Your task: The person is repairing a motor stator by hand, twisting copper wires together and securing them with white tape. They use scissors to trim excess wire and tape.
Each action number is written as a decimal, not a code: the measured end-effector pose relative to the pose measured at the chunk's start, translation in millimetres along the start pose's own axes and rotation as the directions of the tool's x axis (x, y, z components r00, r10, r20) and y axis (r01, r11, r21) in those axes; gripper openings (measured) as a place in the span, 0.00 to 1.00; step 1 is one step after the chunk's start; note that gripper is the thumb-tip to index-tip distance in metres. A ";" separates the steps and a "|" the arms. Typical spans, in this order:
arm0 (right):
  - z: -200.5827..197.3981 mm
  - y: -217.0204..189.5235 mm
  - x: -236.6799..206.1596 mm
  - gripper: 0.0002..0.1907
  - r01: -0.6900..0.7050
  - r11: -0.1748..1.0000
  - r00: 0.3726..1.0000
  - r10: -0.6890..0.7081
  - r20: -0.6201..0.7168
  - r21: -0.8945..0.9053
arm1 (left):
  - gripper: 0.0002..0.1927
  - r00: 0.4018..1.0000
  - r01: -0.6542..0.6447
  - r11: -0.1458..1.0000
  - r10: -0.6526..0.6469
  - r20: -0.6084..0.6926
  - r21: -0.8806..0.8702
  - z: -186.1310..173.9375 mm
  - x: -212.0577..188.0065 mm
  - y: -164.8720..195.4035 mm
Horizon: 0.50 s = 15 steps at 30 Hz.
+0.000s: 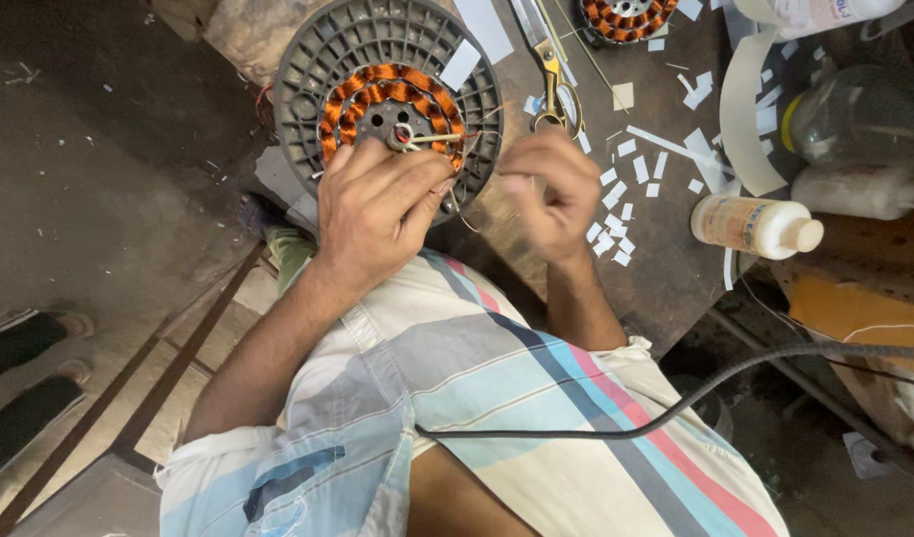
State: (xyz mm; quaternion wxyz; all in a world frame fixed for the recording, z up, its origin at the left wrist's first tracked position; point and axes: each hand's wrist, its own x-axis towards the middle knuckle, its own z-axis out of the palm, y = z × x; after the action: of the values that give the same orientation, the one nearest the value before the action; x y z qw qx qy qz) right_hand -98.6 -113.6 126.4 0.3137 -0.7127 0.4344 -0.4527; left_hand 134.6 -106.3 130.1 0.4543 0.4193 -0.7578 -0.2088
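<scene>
A round grey ribbed motor housing [308, 70] with a ring of copper windings [372, 85] lies at the near edge of the worktable. My left hand [372, 214] rests on its lower rim, fingers pressed against the windings and a thin stick. My right hand [551, 194] hovers just to the right of the housing, fingers curled and blurred; what it pinches is too small to tell, perhaps a thin wire.
Yellow-handled scissors [551, 85] lie behind my right hand. Several white paper strips [621, 199] litter the dark table. A small white-capped bottle [755, 224], a clear jar [865, 119] and a second copper winding [626, 18] sit to the right. A black cable [735, 373] crosses my striped shirt.
</scene>
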 end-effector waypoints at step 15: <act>5.8 -3.5 -11.2 0.10 0.200 0.949 0.980 -0.195 0.045 -0.245 | 0.12 0.987 -0.134 0.970 0.113 0.110 0.204 -1.8 5.0 7.7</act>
State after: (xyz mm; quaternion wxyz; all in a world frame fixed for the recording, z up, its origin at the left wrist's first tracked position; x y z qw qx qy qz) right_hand -94.5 -101.6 122.9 0.1795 -0.7906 0.4110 -0.4168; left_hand 131.6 -106.0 139.0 0.3817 0.4064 -0.8216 -0.1190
